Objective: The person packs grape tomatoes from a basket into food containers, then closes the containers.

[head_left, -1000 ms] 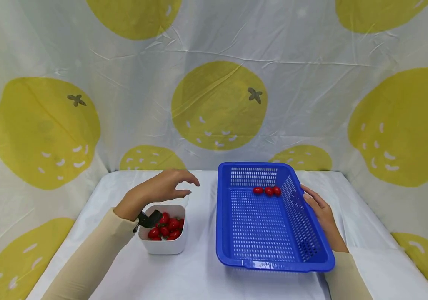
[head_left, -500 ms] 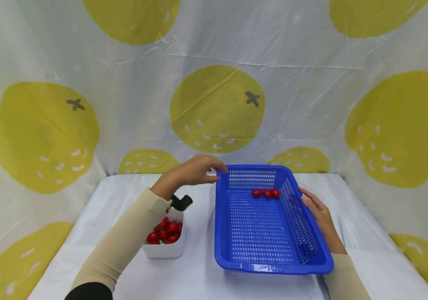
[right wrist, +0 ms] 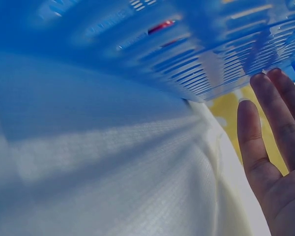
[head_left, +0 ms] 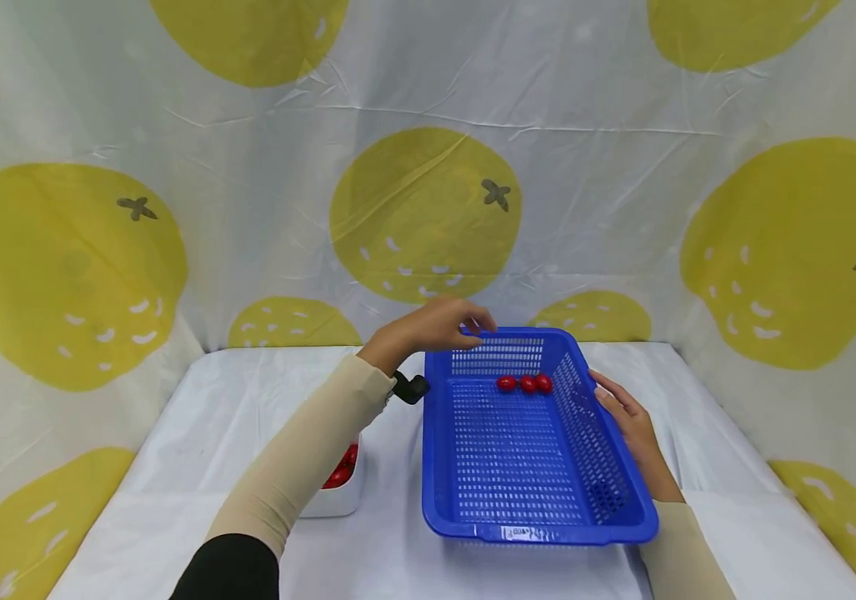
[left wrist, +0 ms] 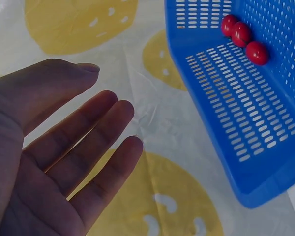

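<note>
Three red cherry tomatoes [head_left: 528, 384] lie in a row toward the far end of a blue slotted plastic basket [head_left: 428, 467]. Above the basket's far left corner is my left hand [head_left: 446, 325], its fingers loosely bent. The left wrist view shows nothing between that hand's thumb and fingers [left wrist: 110, 162]. Along the basket's right side rests my right hand [head_left: 630, 425]. In the right wrist view its fingers [right wrist: 273, 113] are nearly straight, with fingertips against the slotted wall. A white container [head_left: 341, 500] with more cherry tomatoes [head_left: 341, 473] is partly hidden behind my left sleeve.
White cloth [head_left: 390, 550] covers the table. Behind it hangs a pale curtain [head_left: 593, 225] printed with large yellow fruit. The white container stands to the left of the basket, with a gap between them. Under the basket's right rim, the cloth [right wrist: 88, 187] shows folds.
My left hand has moved right, from above the white container to over the basket's far left corner; its sleeve now covers much of the container. My right hand stays at the basket's side.
</note>
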`<state>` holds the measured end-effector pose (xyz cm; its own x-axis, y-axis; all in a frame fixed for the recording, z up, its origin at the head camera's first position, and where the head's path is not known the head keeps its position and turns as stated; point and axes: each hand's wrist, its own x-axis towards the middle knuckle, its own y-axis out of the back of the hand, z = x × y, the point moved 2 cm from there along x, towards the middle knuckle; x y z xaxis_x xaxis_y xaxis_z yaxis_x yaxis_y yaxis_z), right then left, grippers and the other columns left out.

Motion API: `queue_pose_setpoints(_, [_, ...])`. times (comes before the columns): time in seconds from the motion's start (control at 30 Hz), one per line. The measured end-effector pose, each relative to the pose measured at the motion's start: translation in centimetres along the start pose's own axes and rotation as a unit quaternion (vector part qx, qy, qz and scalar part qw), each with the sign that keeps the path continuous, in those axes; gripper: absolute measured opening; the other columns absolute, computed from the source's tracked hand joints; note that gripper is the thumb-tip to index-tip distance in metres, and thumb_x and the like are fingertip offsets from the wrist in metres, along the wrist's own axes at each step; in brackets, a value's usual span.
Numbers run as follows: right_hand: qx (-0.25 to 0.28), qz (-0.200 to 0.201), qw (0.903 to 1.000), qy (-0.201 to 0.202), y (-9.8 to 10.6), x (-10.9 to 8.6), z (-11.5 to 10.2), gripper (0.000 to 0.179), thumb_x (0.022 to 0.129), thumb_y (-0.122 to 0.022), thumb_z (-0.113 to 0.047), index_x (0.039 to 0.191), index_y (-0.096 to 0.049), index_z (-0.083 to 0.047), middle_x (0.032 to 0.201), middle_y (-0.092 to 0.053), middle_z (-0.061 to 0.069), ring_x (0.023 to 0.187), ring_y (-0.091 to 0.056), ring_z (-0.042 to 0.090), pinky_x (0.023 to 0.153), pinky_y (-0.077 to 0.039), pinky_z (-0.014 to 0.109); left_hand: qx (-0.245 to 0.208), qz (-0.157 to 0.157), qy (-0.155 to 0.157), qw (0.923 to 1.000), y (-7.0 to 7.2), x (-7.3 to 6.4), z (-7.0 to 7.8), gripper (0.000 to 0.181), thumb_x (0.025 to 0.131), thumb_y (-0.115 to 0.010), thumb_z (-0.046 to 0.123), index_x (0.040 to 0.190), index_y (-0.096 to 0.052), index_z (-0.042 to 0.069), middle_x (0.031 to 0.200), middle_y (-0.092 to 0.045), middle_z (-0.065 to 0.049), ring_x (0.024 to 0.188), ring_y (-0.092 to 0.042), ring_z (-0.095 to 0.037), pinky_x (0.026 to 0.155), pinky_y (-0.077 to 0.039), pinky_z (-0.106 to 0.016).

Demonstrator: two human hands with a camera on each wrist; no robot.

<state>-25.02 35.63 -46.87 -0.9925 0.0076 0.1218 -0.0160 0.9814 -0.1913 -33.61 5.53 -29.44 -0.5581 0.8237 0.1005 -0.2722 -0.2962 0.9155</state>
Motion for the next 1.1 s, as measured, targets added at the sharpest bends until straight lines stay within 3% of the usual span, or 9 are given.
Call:
queue_pose_setpoints(0.2, [-0.01, 0.005, 0.9999, 0.002, -0.1, 0.0, 0.0, 0.045, 0.102, -0.049, -0.02, 0.145, -0.043, -0.008, 0.111, -0.068, -0.009, 0.089, -0.068, 0.01, 0.07, -0.057, 0.026, -0.019, 0.004, 0.004, 0.9998, -1.7, 2.1, -0.9, 0.023, 0.09, -0.065, 0.009, 0.112, -0.068, 0.008, 0.112, -0.068, -0.005, 0.099, -0.066, -0.017, 0.089, -0.051, -0.03])
queue_pose_setpoints(0.5, [-0.016, 0.009, 0.9998, 0.005, 0.0, 0.0, -0.1, 0.047, 0.102, -0.049, -0.022, 0.145, -0.042, -0.007, 0.112, -0.068, -0.008, 0.091, -0.067, 0.01, 0.072, -0.056, 0.026, -0.046, 0.014, 0.011, 0.9988, -4.2, 4.2, -2.1, 0.024, 0.09, -0.066, 0.008, 0.113, -0.068, 0.006, 0.113, -0.067, -0.007, 0.101, -0.065, -0.02, 0.093, -0.049, -0.035])
queue_pose_setpoints(0.7, [-0.021, 0.012, 0.9997, -0.009, 0.4, -0.3, -0.3, 0.047, 0.102, -0.049, -0.024, 0.146, -0.041, -0.009, 0.112, -0.067, -0.008, 0.091, -0.067, 0.012, 0.072, -0.057, 0.028, -0.049, 0.027, 0.02, 0.9982, -6.0, 5.7, -2.3, 0.026, 0.091, -0.065, 0.01, 0.116, -0.068, 0.008, 0.115, -0.068, -0.006, 0.099, -0.066, -0.016, 0.091, -0.049, -0.027])
queue_pose_setpoints(0.93, [-0.017, 0.011, 0.9998, 0.003, 0.7, -0.6, -0.7, 0.047, 0.102, -0.048, -0.023, 0.147, -0.04, -0.009, 0.114, -0.066, -0.007, 0.091, -0.067, 0.011, 0.071, -0.057, 0.027, -0.111, 0.027, 0.038, 0.9927, -8.4, 7.9, -2.2, 0.029, 0.091, -0.064, 0.007, 0.119, -0.065, -0.001, 0.12, -0.065, -0.015, 0.105, -0.064, -0.022, 0.089, -0.049, -0.022])
queue_pose_setpoints(1.1, [-0.019, 0.017, 0.9996, -0.009, 0.8, -0.7, -0.6, 0.047, 0.102, -0.048, -0.024, 0.147, -0.041, -0.01, 0.112, -0.067, -0.008, 0.091, -0.067, 0.011, 0.071, -0.057, 0.028, -0.136, 0.01, 0.064, 0.9886, -10.3, 8.3, -2.6, 0.032, 0.092, -0.065, 0.009, 0.122, -0.064, 0.0, 0.12, -0.065, -0.014, 0.106, -0.064, -0.02, 0.09, -0.049, -0.022])
